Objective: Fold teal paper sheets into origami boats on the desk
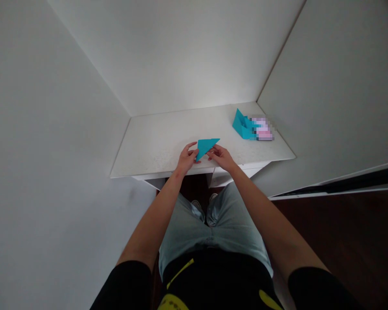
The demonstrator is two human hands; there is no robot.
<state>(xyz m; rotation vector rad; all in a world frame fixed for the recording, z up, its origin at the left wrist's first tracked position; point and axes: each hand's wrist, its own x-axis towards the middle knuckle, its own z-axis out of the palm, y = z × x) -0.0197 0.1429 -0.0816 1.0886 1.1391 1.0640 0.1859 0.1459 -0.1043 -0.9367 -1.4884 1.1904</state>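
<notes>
A teal sheet of paper folded into a triangle lies near the front edge of a white table. My left hand pinches its lower left corner with thumb and fingers. On the triangle's right side rests my right hand, its fingers pressed together on the paper's edge. Both hands touch the same piece. A second teal folded paper shape stands at the table's back right, apart from both hands.
A blurred pinkish object sits beside the folded shape at the back right. White walls close in the table on the left, back and right. Dark wooden floor lies to the right of my legs.
</notes>
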